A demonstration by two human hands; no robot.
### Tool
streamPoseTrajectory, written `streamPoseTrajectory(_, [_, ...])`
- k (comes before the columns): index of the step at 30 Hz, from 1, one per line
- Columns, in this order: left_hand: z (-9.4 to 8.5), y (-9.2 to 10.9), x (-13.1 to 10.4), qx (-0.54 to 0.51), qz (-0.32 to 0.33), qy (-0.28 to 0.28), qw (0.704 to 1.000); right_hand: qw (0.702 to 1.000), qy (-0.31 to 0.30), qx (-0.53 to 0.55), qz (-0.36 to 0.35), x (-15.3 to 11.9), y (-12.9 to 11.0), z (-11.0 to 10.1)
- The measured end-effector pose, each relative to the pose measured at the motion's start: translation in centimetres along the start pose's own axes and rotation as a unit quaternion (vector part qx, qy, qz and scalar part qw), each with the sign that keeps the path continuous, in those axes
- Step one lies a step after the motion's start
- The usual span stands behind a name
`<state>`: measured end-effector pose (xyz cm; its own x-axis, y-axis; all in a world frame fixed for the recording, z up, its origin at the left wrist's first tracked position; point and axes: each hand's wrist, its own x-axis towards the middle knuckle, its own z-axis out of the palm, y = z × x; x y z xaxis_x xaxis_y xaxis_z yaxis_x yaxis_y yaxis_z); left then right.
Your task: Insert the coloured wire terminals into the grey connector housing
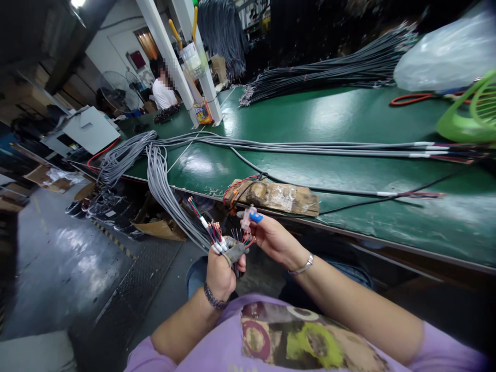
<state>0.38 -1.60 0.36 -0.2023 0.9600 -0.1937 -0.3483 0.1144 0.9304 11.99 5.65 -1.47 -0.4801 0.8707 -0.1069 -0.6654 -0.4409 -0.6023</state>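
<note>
Green bench point(349, 116) w/ wood block point(284, 198), L hand point(220, 271) clenching cables point(165, 199), R hand point(278, 241) grip unclear.

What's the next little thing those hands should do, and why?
Probably the right hand should tease apart the thin, multicoloured wire ends: they are bunched closely together, the left hand grips their long grey cables, and the right is close beside them.
</note>
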Motion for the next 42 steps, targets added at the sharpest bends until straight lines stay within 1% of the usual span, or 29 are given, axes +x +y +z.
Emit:
streamPoseTrajectory(4, [0.4,0.1,0.0,-0.008,0.020,0.018,1.000,1.000,0.010,-0.016,-0.006,-0.1,0.1,0.0])
streamPoseTrajectory(9, [0.8,0.5,0.6,-0.015,0.010,0.030,0.999,1.000,0.025,-0.004,0.016,0.1,0.2,-0.2])
streamPoseTrajectory(14, [0.9,0.5,1.2,-0.013,0.005,0.042,0.999,0.998,0.042,-0.011,0.035,0.5,-0.4,-0.1])
streamPoseTrajectory(18, [0.8,0.5,1.4,-0.009,-0.002,0.046,0.999,0.999,0.035,-0.021,0.035,0.6,-0.7,-0.2])
streamPoseTrajectory(24, [0.8,0.2,1.6,-0.001,-0.005,0.038,0.999,1.000,0.006,0.008,0.024,0.8,-0.4,-0.5])
streamPoseTrajectory(29, [0.9,0.0,1.9,0.008,-0.016,0.029,0.999,1.000,0.007,0.006,0.006,0.9,-0.3,-0.5])
streamPoseTrajectory(42, [0.6,0.4,1.5,-0.015,-0.014,0.040,0.999,1.000,-0.001,0.011,0.009,0.9,-0.1,-0.6])
